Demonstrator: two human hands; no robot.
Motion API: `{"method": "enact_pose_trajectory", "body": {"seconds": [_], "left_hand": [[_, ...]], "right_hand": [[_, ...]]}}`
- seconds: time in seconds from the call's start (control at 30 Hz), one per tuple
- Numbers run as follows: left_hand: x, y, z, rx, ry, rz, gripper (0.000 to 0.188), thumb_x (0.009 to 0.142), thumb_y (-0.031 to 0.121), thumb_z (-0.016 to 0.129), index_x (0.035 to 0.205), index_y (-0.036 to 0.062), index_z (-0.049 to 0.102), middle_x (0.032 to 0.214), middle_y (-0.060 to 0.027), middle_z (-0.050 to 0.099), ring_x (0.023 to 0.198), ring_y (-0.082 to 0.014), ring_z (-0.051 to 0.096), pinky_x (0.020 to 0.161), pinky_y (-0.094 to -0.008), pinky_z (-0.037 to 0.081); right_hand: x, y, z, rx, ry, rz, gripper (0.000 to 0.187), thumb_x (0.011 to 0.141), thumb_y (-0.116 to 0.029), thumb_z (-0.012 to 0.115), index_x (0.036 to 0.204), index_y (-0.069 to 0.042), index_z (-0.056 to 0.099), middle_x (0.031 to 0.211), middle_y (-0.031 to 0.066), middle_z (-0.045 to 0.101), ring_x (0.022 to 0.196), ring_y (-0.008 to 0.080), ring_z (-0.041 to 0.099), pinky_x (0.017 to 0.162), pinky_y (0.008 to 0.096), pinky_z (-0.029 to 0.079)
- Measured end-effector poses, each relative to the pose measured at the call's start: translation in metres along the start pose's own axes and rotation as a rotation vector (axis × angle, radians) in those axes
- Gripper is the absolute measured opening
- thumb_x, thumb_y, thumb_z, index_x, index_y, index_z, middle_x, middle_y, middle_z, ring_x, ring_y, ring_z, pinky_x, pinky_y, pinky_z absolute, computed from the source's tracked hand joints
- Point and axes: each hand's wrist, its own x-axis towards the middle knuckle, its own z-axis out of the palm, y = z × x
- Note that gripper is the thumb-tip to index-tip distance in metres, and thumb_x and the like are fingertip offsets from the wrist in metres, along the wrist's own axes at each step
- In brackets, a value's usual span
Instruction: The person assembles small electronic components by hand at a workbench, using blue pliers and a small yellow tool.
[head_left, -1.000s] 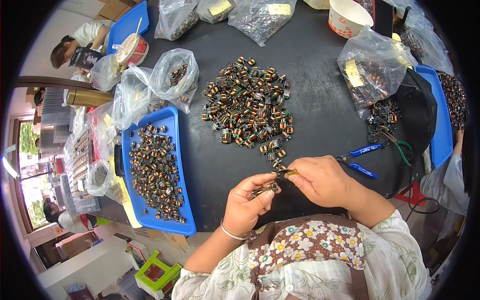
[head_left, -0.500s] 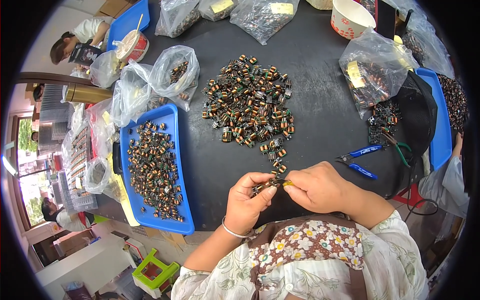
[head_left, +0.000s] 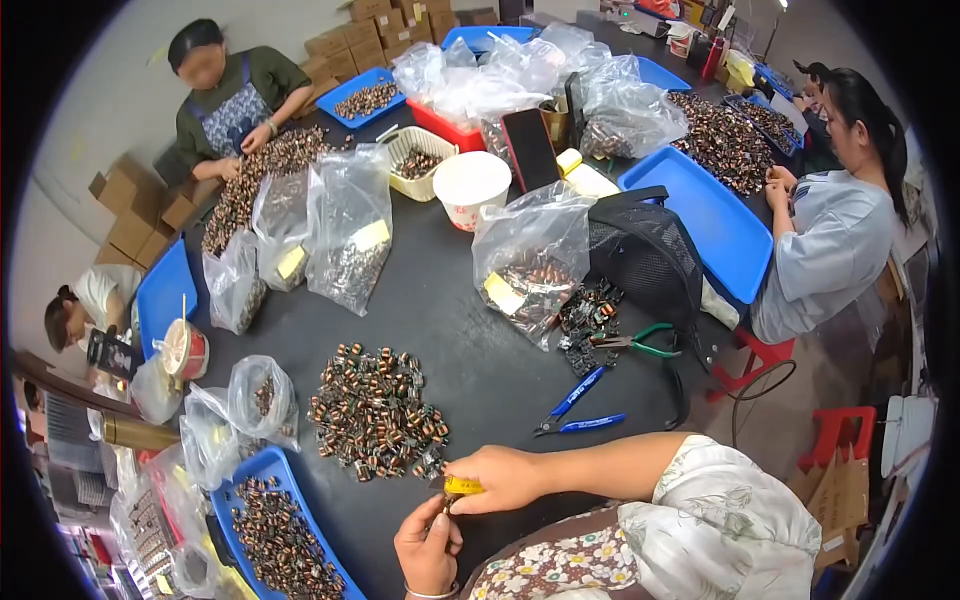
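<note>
My left hand [head_left: 427, 550] is closed at the table's near edge, its fingertips pinched around a small dark part, probably one of the coil components; the part is mostly hidden. In my right hand [head_left: 505, 475] is a yellow-handled tool [head_left: 462, 486], its working end at the left fingertips and too small to make out. Just beyond my hands lies a loose pile of copper-wound coil components [head_left: 378, 415]. To the left, a blue tray [head_left: 265, 462] holds many more of them.
Right of my hands lie blue-handled cutters [head_left: 572, 402] and green-handled pliers [head_left: 650, 345]. Beyond are a bag of parts [head_left: 535, 265], a black mesh bag [head_left: 650, 245], a white paper bucket [head_left: 470, 190] and a phone [head_left: 530, 150]. Co-workers sit around the table.
The view has swung up and to the right, bringing the far table and more co-workers in. My hands remain together with the yellow-handled tool at the left fingertips.
</note>
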Motion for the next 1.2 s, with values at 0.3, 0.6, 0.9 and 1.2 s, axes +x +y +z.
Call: {"method": "enact_pose_trajectory", "body": {"seconds": [0.3, 0.6, 0.9, 1.2], "left_hand": [[-0.008, 0.01, -0.032, -0.103, 0.021, -0.164, 0.025, 0.086, 0.012, 0.05, 0.109, 0.0022, 0.051, 0.085, -0.0066, 0.054, 0.057, -0.0117, 0.046, 0.045, -0.0197, 0.038], [-0.014, 0.023, -0.046, -0.377, -0.005, -0.301, 0.026, 0.083, 0.01, 0.056, 0.107, 0.0031, 0.05, 0.081, -0.0049, 0.053, 0.052, -0.0117, 0.044, 0.039, -0.0195, 0.035], [-0.032, 0.101, -0.124, 0.757, 0.651, 0.39, 0.021, 0.082, 0.011, 0.054, 0.097, -0.0023, 0.06, 0.09, -0.0112, 0.061, 0.083, -0.0181, 0.055, 0.079, -0.028, 0.043], [-0.028, 0.103, -0.149, 1.363, 0.473, 0.613, 0.039, 0.08, 0.0, 0.05, 0.12, -0.0013, 0.047, 0.127, -0.0158, 0.045, 0.117, -0.0271, 0.043, 0.098, -0.0346, 0.033]], "right_hand": [[-0.001, -0.002, -0.011, -0.342, 0.215, -0.282, 0.021, 0.077, -0.028, 0.06, 0.081, -0.008, 0.055, 0.064, 0.0106, 0.058, 0.059, 0.0304, 0.059, 0.05, 0.0383, 0.044], [0.001, 0.001, 0.001, -0.452, -0.218, -0.157, 0.024, 0.076, -0.03, 0.06, 0.082, -0.007, 0.053, 0.066, 0.014, 0.059, 0.065, 0.0344, 0.058, 0.057, 0.0441, 0.045], [-0.004, -0.002, -0.004, -0.239, 0.02, -0.013, 0.026, 0.076, -0.032, 0.061, 0.08, -0.007, 0.054, 0.07, 0.0153, 0.06, 0.066, 0.0361, 0.058, 0.059, 0.0429, 0.045], [0.013, 0.005, -0.007, -0.033, 0.337, 0.086, 0.028, 0.07, -0.026, 0.07, 0.076, -0.002, 0.058, 0.065, 0.0117, 0.057, 0.058, 0.0177, 0.056, 0.056, 0.0318, 0.044]]}}
